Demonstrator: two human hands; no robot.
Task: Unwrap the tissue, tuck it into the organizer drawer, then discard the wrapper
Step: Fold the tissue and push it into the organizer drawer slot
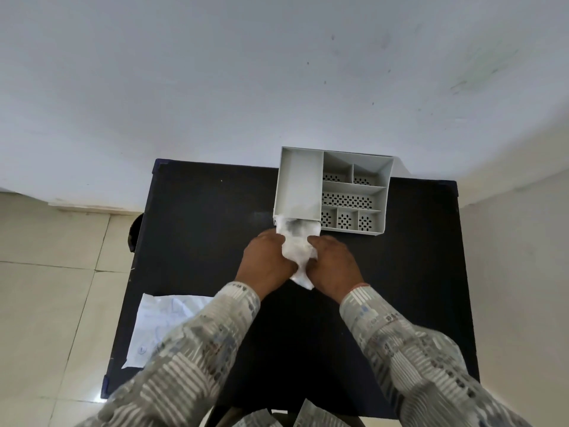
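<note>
A grey plastic organizer (pixel 385 175) with several perforated compartments stands at the far edge of the black table (pixel 197 229). White tissue (pixel 297 241) bulges out of the front opening under its left section and trails down between my hands. My left hand (pixel 266 261) grips the tissue from the left. My right hand (pixel 334 265) grips it from the right. The flat, crumpled wrapper (pixel 154 322), white with blue print, lies at the table's near left corner, partly hidden under my left sleeve.
The table stands against a white wall (pixel 277 72). Pale floor tiles (pixel 46 272) lie to the left and right. A dark round object (pixel 135 232) pokes out at the table's left edge.
</note>
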